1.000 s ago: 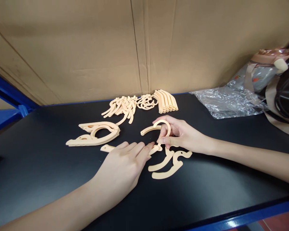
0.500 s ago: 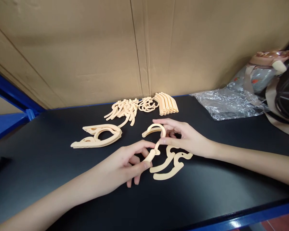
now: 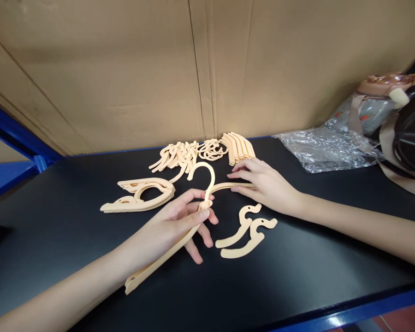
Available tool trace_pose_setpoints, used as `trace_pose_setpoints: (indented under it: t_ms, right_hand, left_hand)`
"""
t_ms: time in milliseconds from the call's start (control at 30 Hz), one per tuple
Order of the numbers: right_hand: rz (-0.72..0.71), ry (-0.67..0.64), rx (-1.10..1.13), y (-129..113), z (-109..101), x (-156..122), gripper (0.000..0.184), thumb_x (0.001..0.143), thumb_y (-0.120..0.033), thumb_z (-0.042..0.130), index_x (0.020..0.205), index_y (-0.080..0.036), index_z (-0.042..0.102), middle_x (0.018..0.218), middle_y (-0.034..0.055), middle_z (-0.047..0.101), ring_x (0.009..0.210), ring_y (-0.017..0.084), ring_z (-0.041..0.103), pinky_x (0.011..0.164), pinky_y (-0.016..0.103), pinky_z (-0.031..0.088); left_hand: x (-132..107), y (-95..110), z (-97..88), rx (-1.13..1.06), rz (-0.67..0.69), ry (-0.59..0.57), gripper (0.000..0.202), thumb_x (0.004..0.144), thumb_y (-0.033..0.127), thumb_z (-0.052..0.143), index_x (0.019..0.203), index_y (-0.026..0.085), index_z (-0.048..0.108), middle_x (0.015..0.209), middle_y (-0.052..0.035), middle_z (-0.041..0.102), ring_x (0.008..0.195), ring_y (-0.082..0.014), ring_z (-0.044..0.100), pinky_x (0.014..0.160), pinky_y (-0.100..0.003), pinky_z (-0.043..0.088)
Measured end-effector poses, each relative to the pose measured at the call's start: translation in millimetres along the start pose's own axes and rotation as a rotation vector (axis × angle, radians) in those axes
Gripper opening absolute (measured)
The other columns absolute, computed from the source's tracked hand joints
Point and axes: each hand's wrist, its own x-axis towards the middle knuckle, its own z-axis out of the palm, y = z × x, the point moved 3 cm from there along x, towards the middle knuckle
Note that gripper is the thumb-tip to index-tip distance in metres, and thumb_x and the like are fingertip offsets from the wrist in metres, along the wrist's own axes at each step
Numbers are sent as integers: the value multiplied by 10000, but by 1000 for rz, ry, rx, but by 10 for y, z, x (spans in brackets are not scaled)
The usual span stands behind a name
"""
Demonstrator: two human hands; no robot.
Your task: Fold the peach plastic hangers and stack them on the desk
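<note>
My left hand (image 3: 185, 219) is closed on a cream hanger arm (image 3: 166, 259). A curved hanger hook (image 3: 212, 175) stands up from the arm's upper end, above my thumb and fingertips. My right hand (image 3: 268, 184) hovers with fingers apart at a second curved hanger arm (image 3: 221, 186), lying behind the hook; its right end is hidden under that hand, and whether the fingers touch it I cannot tell. Two short pieces with notched ends (image 3: 242, 242) lie in front of my right hand, side by side.
Folded hangers (image 3: 155, 198) lie at the left on the black table (image 3: 65, 240). Along the back are a heap of short pieces (image 3: 178, 154), a pile of hooks (image 3: 212, 150) and a row of arms (image 3: 240, 146). A clear plastic bag (image 3: 328, 150) and a bottle (image 3: 376, 106) are at the right.
My right hand has let go of the hook and moved right to the loose arm. My left hand has shifted left and turned, bringing the hook upright and the long arm into view.
</note>
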Motion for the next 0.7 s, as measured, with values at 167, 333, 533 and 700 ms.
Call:
trace_pose_setpoints:
  t_ms: [167,333,533,700]
  right_hand:
    - [23,-12,-55,-28,-2,0,197,972,-240,468,951,-143,638,960,87,635,950,234,570,879,400,462]
    - [73,22,133,-29,-46,-47,236,900,-50,334,964,-161,532,886,58,608,772,169,569,714,309,476]
    - [70,-27,147,-73,-75,-89,187,983,-248,354,1008,-185,528,775,2,590,600,118,505,591,250,394]
    - [-53,-42,122,-134,-82,-66,332,974,-460,444,919,-178,608,743,1,575,620,114,509,558,238,354]
  left_hand:
    - [-15,-8,32,-31,-10,62,250,934,328,554,1124,166,538,965,-45,646,685,-119,661,536,-201,583]
    - [-15,2,16,-82,76,210,249,931,329,558,1098,151,608,837,-12,639,523,-65,561,398,-136,492]
    - [-2,19,4,-96,58,247,248,919,314,571,1097,162,652,841,-18,640,531,-83,578,408,-171,525]
    - [-19,25,-4,-74,-13,263,339,931,372,543,1155,138,645,573,-1,599,505,-117,579,450,-202,546]
